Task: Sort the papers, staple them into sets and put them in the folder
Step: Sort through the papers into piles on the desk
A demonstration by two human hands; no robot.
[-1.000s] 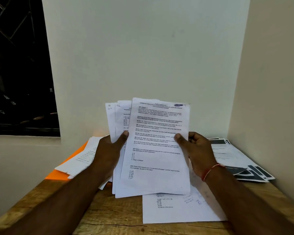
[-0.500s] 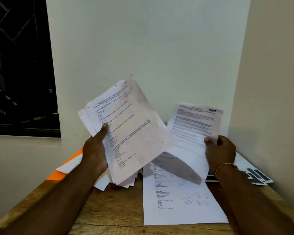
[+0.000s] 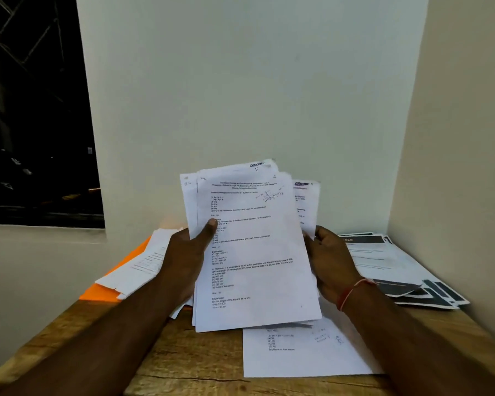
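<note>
I hold a fanned stack of printed white papers (image 3: 255, 252) upright above the wooden table (image 3: 183, 361). My left hand (image 3: 187, 255) grips the stack's left edge, thumb pressed on the front sheet. At the right edge my right hand (image 3: 329, 261) holds the stack, its fingers behind the sheets. A single printed sheet (image 3: 303, 350) lies flat on the table below the stack. An orange folder (image 3: 109, 287) lies at the back left under a loose pile of papers (image 3: 143, 264). No stapler is in view.
Several dark-printed pages (image 3: 397, 270) lie spread at the back right, against the side wall (image 3: 455, 138). A white wall (image 3: 240, 95) closes the back of the table. A dark window (image 3: 35, 110) is at the left.
Half a second ago my hands were apart, the left with the stack and the right with one sheet. Now both hold one stack, that sheet behind its right edge.
</note>
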